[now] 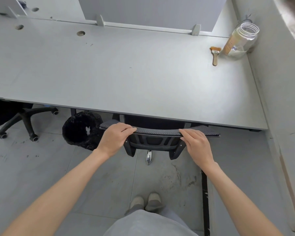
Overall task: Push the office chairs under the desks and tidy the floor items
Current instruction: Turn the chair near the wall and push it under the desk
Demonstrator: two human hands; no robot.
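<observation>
Black mesh chair back (158, 132) sits at the desk's (126, 74) near edge, seat tucked under. Left hand (115, 138) and right hand (197, 145) each curl fingers over the top rim, gripping it. Two chairs counted: the second chair (24, 120) shows only its wheeled base under the desk's left end. One black bin (81, 130) on the floor just left of the held chair. One brush (215, 55) and one jar (241, 40) at the desk's far right corner.

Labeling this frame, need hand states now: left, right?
Left hand: grips the chair back top edge.
Right hand: grips the same edge.
</observation>
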